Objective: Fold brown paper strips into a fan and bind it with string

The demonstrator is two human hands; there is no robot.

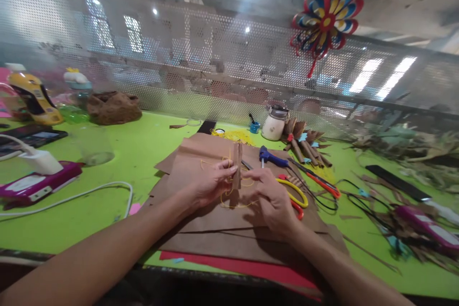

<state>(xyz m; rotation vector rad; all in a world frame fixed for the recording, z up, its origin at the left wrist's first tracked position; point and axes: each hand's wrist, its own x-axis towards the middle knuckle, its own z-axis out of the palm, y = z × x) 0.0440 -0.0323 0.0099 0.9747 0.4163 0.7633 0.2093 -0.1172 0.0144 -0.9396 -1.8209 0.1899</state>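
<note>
My left hand (215, 181) is closed on a narrow bundle of folded brown paper (238, 172), which stands upright between thumb and fingers. Close to its right side, my right hand (270, 198) is pinched, its fingers slightly blurred. A thin yellow thread (229, 206) loops around below the bundle and runs toward the right fingers. Both hands are above stacked sheets of brown paper (201, 241). Scissors with yellow and orange handles (299, 193) lie just beyond my right hand, beside a blue glue gun (274, 158).
Yellow shreds (236, 137), a white jar (275, 124) and rolled brown paper pieces (304, 146) stand behind the sheets. Orange-handled scissors (324, 184) and black cable lie right. Purple power strips (43, 184) (428, 224) are at both sides. A perforated metal screen (201, 71) borders the green table.
</note>
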